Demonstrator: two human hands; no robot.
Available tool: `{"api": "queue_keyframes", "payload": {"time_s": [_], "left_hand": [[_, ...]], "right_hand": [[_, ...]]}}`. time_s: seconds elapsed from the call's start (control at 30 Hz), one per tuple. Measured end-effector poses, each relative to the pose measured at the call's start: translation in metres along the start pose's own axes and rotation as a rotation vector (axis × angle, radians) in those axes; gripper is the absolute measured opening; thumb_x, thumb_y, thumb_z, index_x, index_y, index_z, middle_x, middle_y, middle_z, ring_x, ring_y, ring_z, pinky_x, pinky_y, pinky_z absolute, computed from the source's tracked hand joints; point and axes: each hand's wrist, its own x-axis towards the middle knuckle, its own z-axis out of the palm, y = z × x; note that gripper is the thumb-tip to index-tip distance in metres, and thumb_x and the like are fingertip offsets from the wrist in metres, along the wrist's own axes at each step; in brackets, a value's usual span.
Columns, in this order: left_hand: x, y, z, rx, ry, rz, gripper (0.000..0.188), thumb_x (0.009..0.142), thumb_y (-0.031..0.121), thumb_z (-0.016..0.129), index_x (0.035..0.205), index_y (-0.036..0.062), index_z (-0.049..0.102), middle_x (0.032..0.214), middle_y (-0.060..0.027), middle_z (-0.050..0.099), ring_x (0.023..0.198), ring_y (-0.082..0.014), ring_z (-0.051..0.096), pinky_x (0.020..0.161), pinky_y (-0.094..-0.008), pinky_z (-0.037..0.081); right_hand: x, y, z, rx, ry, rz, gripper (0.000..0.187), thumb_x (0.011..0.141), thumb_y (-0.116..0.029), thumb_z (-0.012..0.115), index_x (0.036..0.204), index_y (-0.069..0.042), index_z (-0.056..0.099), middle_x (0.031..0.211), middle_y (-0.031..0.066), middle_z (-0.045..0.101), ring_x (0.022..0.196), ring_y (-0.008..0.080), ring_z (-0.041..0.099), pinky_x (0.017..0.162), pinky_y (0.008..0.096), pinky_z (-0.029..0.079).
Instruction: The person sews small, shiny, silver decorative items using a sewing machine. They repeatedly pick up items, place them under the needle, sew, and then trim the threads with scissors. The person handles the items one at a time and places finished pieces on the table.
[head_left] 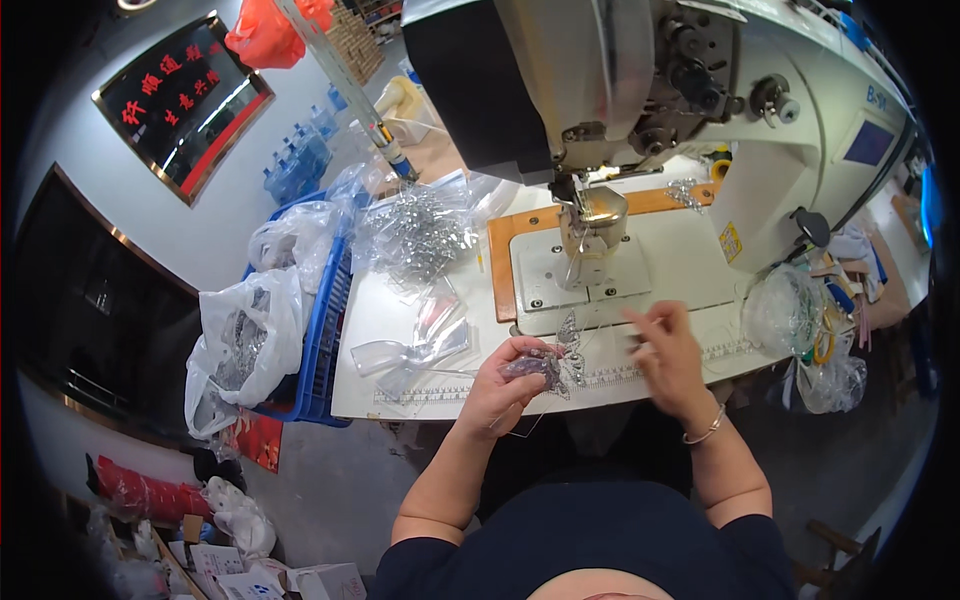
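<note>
My left hand (512, 385) is closed around a sparkly silver butterfly-shaped ornament (573, 352) at the table's near edge. Its wings stick out past my fingertips, and a greyish-purple bunched part (530, 368) sits under my fingers. To the right, my right hand (665, 350) is raised over the edge, apart from the ornament. Motion smears its fingers, so whether they pinch a thread cannot be made out. Just beyond both hands stands a sewing machine (820, 110), its needle area (575, 235) above a pale metal plate (535, 262).
Clear bags of silver pieces (425, 235) lie on the table's left, near clear plastic strips (400, 355). A blue basket (335, 330) with white bags (250, 340) stands beside it. A printed ruler (430, 394) follows the front edge. Clear plastic bags (790, 310) hang at the right.
</note>
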Motion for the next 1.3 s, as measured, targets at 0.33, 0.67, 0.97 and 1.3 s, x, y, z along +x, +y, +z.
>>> {"api": "queue_keyframes", "payload": {"time_s": [0.33, 0.67, 0.97, 1.3], "left_hand": [[-0.015, 0.004, 0.002, -0.027, -0.046, -0.12, 0.041, 0.08, -0.007, 0.057, 0.118, 0.0002, 0.045, 0.112, -0.0132, 0.056, 0.1, -0.0202, 0.059, 0.088, -0.0339, 0.05], [-0.021, 0.009, 0.017, 0.914, 0.123, 0.253, 0.033, 0.075, -0.007, 0.063, 0.106, 0.0001, 0.055, 0.109, -0.0107, 0.06, 0.093, -0.0175, 0.06, 0.081, -0.0268, 0.049], [-0.017, 0.039, 0.019, 1.927, -0.242, 1.057, 0.034, 0.065, 0.001, 0.065, 0.099, 0.0031, 0.066, 0.105, -0.0081, 0.059, 0.089, -0.0243, 0.06, 0.074, -0.0323, 0.052], [-0.025, 0.038, 0.022, 1.908, -0.136, 1.132, 0.03, 0.067, 0.003, 0.065, 0.097, 0.004, 0.068, 0.108, -0.0055, 0.059, 0.092, -0.0194, 0.058, 0.073, -0.0299, 0.05]], "right_hand": [[0.017, -0.012, 0.01, -0.052, -0.119, -0.548, 0.025, 0.071, -0.024, 0.075, 0.087, -0.009, 0.064, 0.08, 0.003, 0.059, 0.069, 0.0202, 0.06, 0.056, 0.03, 0.049], [0.007, -0.017, -0.007, 0.281, 0.237, -0.379, 0.025, 0.078, -0.025, 0.072, 0.087, -0.004, 0.062, 0.076, 0.0078, 0.057, 0.063, 0.0174, 0.056, 0.054, 0.0265, 0.045], [-0.003, -0.069, -0.02, -0.013, 0.264, -0.669, 0.027, 0.075, -0.021, 0.075, 0.091, -0.003, 0.063, 0.079, 0.0066, 0.053, 0.064, 0.0188, 0.055, 0.051, 0.0277, 0.045], [0.006, -0.053, 0.023, -0.179, 0.111, -0.363, 0.021, 0.069, -0.011, 0.076, 0.086, -0.006, 0.065, 0.079, 0.0039, 0.056, 0.069, 0.0208, 0.059, 0.056, 0.0304, 0.048]]}}
